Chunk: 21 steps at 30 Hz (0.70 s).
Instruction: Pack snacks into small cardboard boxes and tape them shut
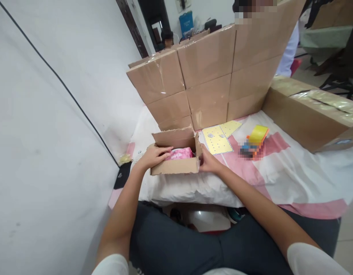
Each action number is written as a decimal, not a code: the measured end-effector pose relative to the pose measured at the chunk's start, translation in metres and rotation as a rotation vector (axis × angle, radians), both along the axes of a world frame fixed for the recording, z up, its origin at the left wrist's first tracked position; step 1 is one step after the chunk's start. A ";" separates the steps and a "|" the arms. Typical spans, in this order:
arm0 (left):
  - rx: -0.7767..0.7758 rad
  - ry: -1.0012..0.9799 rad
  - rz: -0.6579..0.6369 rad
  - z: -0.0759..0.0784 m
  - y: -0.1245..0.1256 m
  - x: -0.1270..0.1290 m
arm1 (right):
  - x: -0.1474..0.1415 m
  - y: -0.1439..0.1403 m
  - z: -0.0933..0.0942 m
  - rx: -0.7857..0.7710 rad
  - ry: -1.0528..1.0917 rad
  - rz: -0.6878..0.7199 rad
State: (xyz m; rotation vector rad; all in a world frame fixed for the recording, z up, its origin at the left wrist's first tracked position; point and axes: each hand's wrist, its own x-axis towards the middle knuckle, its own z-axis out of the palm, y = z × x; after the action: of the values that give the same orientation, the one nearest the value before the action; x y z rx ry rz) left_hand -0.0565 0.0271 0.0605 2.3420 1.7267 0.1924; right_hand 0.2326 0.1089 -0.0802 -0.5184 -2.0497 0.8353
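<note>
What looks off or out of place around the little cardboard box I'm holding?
Nothing looks spilled or broken. The small box has ragged, unevenly torn flaps, with a pink packet inside. Your left hand reaches into it; your right hand steadies its side. The yellow sheet lies slightly askew on the cloth.

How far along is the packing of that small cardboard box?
Done: the pink packet lies inside the small open cardboard box. In hand: the left hand rests on the packet and the right hand holds the box's side. Left: its flaps stand open, and the yellow tape dispenser lies untouched.
</note>
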 end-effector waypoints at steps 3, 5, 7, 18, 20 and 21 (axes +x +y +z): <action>-0.134 -0.015 0.093 0.001 0.011 0.011 | -0.001 0.001 0.001 0.037 0.001 0.006; -0.182 -0.018 0.087 0.003 0.021 0.016 | -0.002 0.002 0.000 0.050 -0.001 0.003; -0.209 0.020 0.063 0.004 0.033 0.019 | -0.002 0.003 0.000 0.063 0.006 0.005; -0.391 -0.037 -0.062 -0.025 0.057 0.020 | -0.003 0.005 -0.008 0.083 -0.001 0.017; -0.402 -0.065 -0.095 -0.024 0.057 0.022 | -0.003 0.004 -0.008 0.055 -0.004 0.013; -0.417 -0.062 -0.099 -0.023 0.057 0.023 | -0.003 0.004 -0.007 0.022 -0.004 0.002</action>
State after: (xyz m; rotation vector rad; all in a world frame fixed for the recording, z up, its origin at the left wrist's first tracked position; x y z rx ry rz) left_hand -0.0339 0.0845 0.0374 2.0823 1.4502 -0.1036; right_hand 0.2296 0.1125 -0.0870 -0.5066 -2.0606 0.8124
